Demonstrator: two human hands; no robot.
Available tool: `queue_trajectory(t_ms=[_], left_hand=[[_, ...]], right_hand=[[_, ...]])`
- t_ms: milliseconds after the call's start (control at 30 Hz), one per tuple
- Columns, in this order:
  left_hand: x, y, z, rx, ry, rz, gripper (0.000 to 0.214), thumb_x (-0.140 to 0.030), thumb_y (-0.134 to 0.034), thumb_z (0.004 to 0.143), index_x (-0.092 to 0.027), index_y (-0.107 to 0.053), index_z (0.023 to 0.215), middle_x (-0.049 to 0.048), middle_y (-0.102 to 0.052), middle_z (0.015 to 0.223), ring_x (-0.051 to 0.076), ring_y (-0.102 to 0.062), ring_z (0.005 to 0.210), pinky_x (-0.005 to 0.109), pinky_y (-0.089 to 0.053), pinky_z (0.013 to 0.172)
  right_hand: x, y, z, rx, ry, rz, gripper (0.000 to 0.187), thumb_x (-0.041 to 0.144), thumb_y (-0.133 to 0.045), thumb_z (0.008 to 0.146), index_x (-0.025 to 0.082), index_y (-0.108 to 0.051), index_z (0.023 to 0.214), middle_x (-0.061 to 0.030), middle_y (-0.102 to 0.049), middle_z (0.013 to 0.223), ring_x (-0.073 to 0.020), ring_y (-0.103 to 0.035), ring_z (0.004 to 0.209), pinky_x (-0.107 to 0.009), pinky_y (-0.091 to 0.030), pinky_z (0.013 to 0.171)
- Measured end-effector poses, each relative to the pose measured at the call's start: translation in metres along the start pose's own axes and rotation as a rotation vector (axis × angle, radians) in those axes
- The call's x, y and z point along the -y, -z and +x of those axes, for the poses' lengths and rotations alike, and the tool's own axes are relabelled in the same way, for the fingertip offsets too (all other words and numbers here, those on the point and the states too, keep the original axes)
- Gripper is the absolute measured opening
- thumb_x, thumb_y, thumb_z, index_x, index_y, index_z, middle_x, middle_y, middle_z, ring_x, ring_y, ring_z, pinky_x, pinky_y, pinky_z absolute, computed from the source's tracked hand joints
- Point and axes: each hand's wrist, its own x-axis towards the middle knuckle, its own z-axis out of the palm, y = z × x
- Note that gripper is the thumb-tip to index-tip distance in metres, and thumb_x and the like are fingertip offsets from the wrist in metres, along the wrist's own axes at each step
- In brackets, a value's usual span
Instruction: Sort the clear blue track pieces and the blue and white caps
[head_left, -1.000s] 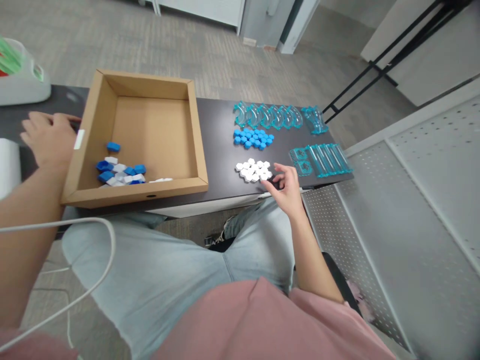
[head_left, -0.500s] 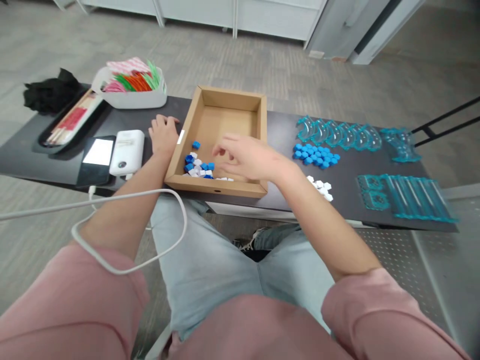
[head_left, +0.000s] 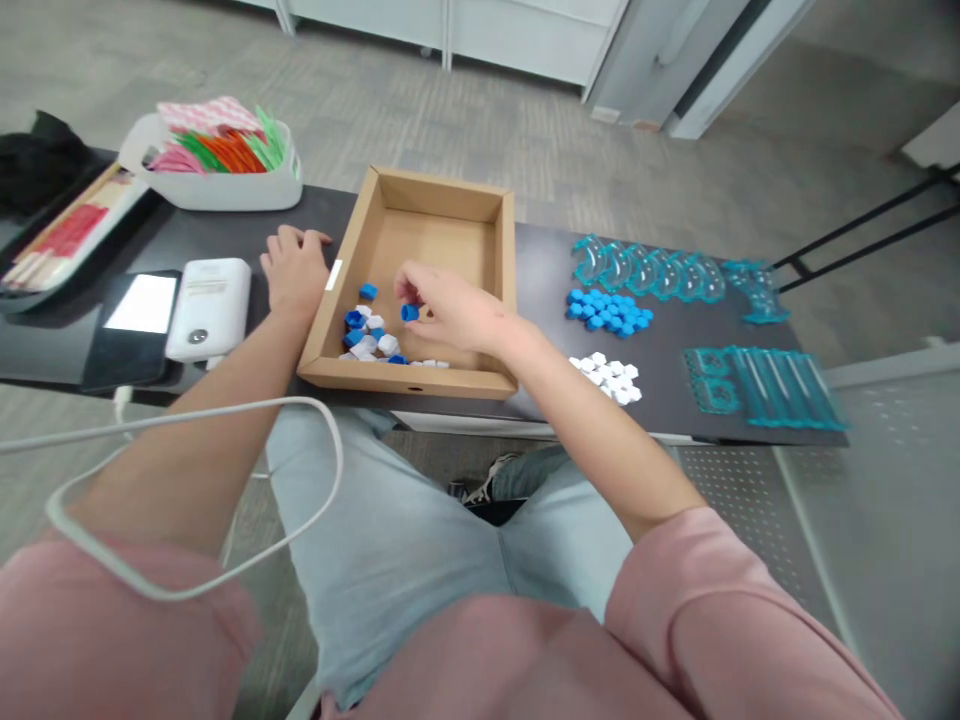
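Note:
A cardboard box (head_left: 503, 290) sits on the dark table (head_left: 540, 265) with a pile of blue and white hexagon pieces (head_left: 367, 335) in its near left corner. My right hand (head_left: 450, 310) reaches inside the box and pinches one blue hexagon piece (head_left: 409, 313) between fingertips and thumb. My left hand (head_left: 294, 270) rests flat on the table against the box's left wall, fingers spread, holding nothing.
Right of the box lie grouped blue hexagons (head_left: 609, 310), white hexagons (head_left: 609, 377), and clear teal curved pieces (head_left: 649, 270) and straight pieces (head_left: 765, 385). Left of it: a white power bank (head_left: 210, 305), a phone (head_left: 131, 325), a white tub of coloured items (head_left: 214, 160), a cable (head_left: 187, 420).
My right hand left the white hexagons on the right, swung into the box and now pinches a blue piece. The view turned left; my left hand stayed by the box.

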Motion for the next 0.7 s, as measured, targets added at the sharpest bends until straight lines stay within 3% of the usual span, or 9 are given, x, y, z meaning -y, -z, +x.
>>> queue_trajectory(t_ms=[100, 233, 367, 467, 567, 700], left_hand=[[-0.001, 0.0, 0.0, -0.005, 0.008, 0.018, 0.06, -0.038, -0.036, 0.111, -0.017, -0.066, 0.159, 0.0249, -0.05, 0.169, 0.042, -0.043, 0.156, 0.064, -0.037, 0.131], [-0.001, -0.002, 0.003, -0.022, 0.026, 0.021, 0.071, -0.035, -0.028, 0.105, -0.014, -0.068, 0.16, 0.0288, -0.049, 0.171, 0.048, -0.041, 0.161, 0.072, -0.038, 0.132], [0.001, -0.006, 0.006, -0.037, 0.033, -0.003, 0.085, -0.045, -0.021, 0.101, -0.01, -0.068, 0.163, 0.0298, -0.049, 0.172, 0.051, -0.04, 0.163, 0.073, -0.035, 0.135], [0.003, -0.007, 0.007, -0.044, 0.016, -0.027, 0.089, -0.048, -0.017, 0.101, -0.008, -0.067, 0.163, 0.0324, -0.048, 0.171, 0.053, -0.04, 0.162, 0.077, -0.035, 0.133], [0.002, -0.006, 0.009, -0.033, 0.032, -0.018, 0.085, -0.045, -0.02, 0.102, -0.009, -0.069, 0.162, 0.0328, -0.048, 0.171, 0.051, -0.04, 0.161, 0.077, -0.036, 0.132], [-0.003, -0.002, 0.008, -0.035, 0.045, 0.047, 0.076, -0.032, -0.027, 0.1, -0.005, -0.071, 0.155, 0.0344, -0.052, 0.166, 0.05, -0.045, 0.158, 0.075, -0.042, 0.13]], right_hand=[[0.017, 0.019, -0.042, -0.111, -0.014, 0.102, 0.026, 0.012, -0.067, 0.096, 0.024, -0.058, 0.118, -0.0039, -0.073, 0.115, -0.0197, -0.067, 0.104, -0.033, -0.057, 0.09], [0.019, 0.051, -0.133, -0.334, -0.159, 0.162, 0.027, 0.036, -0.083, 0.1, 0.026, -0.064, 0.117, -0.0042, -0.076, 0.114, -0.0198, -0.073, 0.101, -0.033, -0.064, 0.085], [-0.011, 0.092, -0.233, -0.589, -0.419, -0.024, 0.031, 0.047, -0.086, 0.098, 0.026, -0.074, 0.116, -0.0069, -0.077, 0.117, -0.0216, -0.076, 0.1, -0.036, -0.067, 0.084], [-0.041, 0.114, -0.287, -0.659, -0.565, -0.214, 0.026, 0.042, -0.083, 0.098, 0.024, -0.081, 0.116, -0.0109, -0.076, 0.123, -0.0233, -0.078, 0.099, -0.039, -0.068, 0.082], [-0.065, 0.118, -0.312, -0.625, -0.656, -0.293, 0.023, 0.033, -0.082, 0.095, 0.023, -0.083, 0.115, -0.0112, -0.077, 0.118, -0.0243, -0.079, 0.095, -0.042, -0.07, 0.085], [-0.089, 0.105, -0.311, -0.575, -0.715, -0.27, 0.027, 0.023, -0.081, 0.091, 0.022, -0.08, 0.118, -0.0105, -0.077, 0.117, -0.0236, -0.08, 0.092, -0.045, -0.07, 0.093]])
